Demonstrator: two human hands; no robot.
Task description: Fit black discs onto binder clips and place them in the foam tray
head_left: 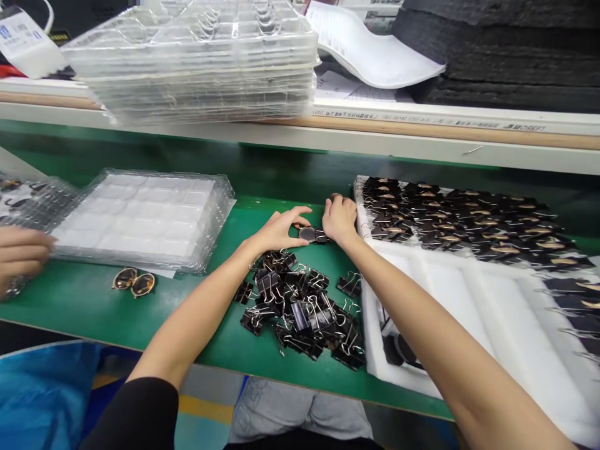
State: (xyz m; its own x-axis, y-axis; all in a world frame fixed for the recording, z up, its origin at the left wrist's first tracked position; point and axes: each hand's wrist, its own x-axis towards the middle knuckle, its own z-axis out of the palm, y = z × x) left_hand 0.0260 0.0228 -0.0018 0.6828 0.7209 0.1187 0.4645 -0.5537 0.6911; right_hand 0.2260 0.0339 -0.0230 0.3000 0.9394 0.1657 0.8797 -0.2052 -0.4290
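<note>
Over the green bench, the thumb and bent fingers of my left hand (280, 230) curve around the edge of a pair of sunglasses (307, 234), one round dark lens of which shows. A black binder clip (321, 235) sits right beside that lens, between my hands. My right hand (341, 217) is closed at the clip's other side, its fingers curled; what they grip is hidden. Nearer to me lies a loose heap of black binder clips (300, 306) with silver wire handles, below both wrists.
White foam trays (435, 281) at right carry rows of clipped eyewear (469, 219). Clear plastic trays (164, 215) and tortoiseshell sunglasses (134, 282) lie left. Another person's hand (21, 256) is at the left edge. Stacked clear trays (201, 69) stand on the shelf (375, 134).
</note>
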